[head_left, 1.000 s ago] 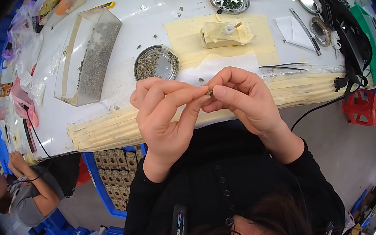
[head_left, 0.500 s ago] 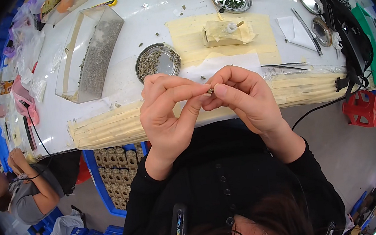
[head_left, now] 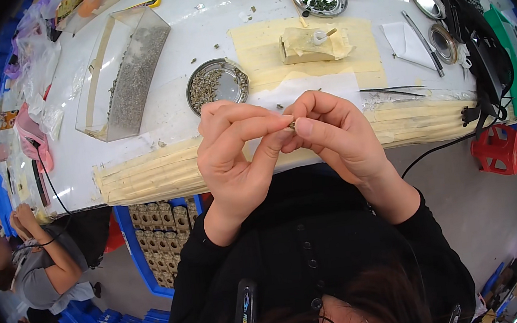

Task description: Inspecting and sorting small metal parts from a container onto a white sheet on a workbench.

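Note:
Over the front edge of the table, my left hand [head_left: 232,155] and my right hand [head_left: 338,136] meet fingertip to fingertip. Between them they pinch a tiny brownish metal-looking part [head_left: 292,125]; the fingers cover most of it, and its exact kind is too small to tell. Just beyond my left hand stands a round steel dish [head_left: 234,88] with many similar small parts heaped toward its left side. A white sheet [head_left: 326,83] lies behind my fingers, with a small loose piece [head_left: 279,106] on it.
A clear bin of small grey parts [head_left: 137,73] stands at left. Beyond my hands sits a taped block [head_left: 306,51]; tweezers [head_left: 394,90] lie to its right. A steel plate [head_left: 336,2] holds dark green pieces. Below left is a blue crate [head_left: 130,240]; a red stool [head_left: 497,150] stands right.
My left hand has shifted slightly to the right, and both hands still pinch the small part. At the lower left, a person in the background has moved.

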A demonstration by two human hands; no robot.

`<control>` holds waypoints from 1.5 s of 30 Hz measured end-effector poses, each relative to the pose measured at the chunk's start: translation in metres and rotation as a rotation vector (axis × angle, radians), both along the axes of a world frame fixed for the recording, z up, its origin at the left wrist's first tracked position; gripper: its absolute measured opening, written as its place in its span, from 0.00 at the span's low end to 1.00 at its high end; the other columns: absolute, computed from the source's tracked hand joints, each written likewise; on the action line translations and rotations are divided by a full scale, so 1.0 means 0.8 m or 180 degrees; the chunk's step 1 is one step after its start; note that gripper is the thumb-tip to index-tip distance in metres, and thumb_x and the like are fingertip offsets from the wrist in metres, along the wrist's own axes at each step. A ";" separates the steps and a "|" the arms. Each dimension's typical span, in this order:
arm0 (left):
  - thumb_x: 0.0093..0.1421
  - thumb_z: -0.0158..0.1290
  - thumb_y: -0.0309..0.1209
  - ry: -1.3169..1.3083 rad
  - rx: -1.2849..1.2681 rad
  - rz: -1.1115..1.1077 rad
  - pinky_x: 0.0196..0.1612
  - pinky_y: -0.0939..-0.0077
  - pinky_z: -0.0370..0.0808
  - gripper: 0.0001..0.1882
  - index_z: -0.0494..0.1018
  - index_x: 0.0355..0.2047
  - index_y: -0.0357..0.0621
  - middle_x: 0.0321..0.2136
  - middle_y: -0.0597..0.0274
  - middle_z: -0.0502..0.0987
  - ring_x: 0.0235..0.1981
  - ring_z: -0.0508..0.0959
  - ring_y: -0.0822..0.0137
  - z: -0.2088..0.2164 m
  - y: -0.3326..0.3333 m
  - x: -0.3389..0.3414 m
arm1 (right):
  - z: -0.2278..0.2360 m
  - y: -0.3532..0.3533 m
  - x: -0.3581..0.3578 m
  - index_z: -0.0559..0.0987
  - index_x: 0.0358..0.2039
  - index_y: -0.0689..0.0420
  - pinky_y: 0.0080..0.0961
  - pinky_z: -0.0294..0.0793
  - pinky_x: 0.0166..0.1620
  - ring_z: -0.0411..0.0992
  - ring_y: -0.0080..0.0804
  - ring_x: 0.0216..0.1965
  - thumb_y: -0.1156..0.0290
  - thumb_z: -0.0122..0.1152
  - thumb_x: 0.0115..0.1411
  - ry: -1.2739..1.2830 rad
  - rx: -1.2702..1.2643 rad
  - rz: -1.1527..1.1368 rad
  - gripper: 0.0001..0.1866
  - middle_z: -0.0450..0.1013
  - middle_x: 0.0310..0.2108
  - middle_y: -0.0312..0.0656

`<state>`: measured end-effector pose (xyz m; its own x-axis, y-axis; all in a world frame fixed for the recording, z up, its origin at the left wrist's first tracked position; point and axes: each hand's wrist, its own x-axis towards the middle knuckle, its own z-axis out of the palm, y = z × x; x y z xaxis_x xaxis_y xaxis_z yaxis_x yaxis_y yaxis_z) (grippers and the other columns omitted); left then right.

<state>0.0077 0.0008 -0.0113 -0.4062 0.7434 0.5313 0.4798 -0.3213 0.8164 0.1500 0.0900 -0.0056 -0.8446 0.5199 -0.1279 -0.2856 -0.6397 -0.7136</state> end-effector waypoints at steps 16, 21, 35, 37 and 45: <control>0.45 0.65 0.24 0.0764 -0.0166 0.0430 0.41 0.74 0.60 0.09 0.80 0.29 0.50 0.28 0.72 0.78 0.34 0.70 0.67 0.010 -0.002 0.002 | 0.001 -0.008 0.001 0.72 0.38 0.65 0.20 0.76 0.44 0.74 0.22 0.37 0.76 0.56 0.62 -0.0161 0.0802 -0.0481 0.06 0.74 0.35 0.40; 0.45 0.64 0.24 0.0834 -0.0173 0.0397 0.41 0.74 0.60 0.09 0.81 0.29 0.50 0.28 0.72 0.78 0.34 0.70 0.67 0.011 0.000 0.005 | 0.002 -0.004 0.006 0.73 0.38 0.65 0.20 0.76 0.43 0.75 0.22 0.37 0.76 0.57 0.62 -0.0235 0.0778 -0.0362 0.06 0.75 0.34 0.40; 0.47 0.64 0.23 -0.0157 -0.0179 -0.0359 0.41 0.75 0.60 0.09 0.81 0.30 0.49 0.28 0.71 0.78 0.32 0.69 0.70 0.008 0.011 0.019 | 0.000 0.014 0.031 0.76 0.35 0.64 0.21 0.77 0.43 0.77 0.25 0.35 0.76 0.60 0.60 0.0022 -0.0157 0.0077 0.05 0.75 0.32 0.39; 0.46 0.64 0.23 0.0325 -0.0150 -0.0141 0.41 0.75 0.60 0.10 0.82 0.30 0.50 0.28 0.72 0.77 0.32 0.68 0.70 0.013 0.014 0.021 | -0.003 0.015 0.033 0.75 0.36 0.64 0.21 0.77 0.43 0.76 0.25 0.36 0.76 0.60 0.61 0.0064 -0.0097 0.0008 0.05 0.75 0.33 0.39; 0.45 0.65 0.24 0.1467 -0.0195 0.0469 0.40 0.74 0.60 0.11 0.82 0.30 0.52 0.27 0.73 0.77 0.32 0.68 0.69 0.023 0.018 0.039 | -0.010 0.014 0.042 0.73 0.37 0.64 0.21 0.77 0.43 0.76 0.24 0.37 0.77 0.57 0.62 0.0048 0.0886 -0.0565 0.05 0.75 0.34 0.40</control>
<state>0.0386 0.0156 0.0074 -0.2422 0.7312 0.6377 0.8326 -0.1807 0.5235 0.1833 0.1009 -0.0132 -0.7383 0.6725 0.0517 -0.3871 -0.3598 -0.8489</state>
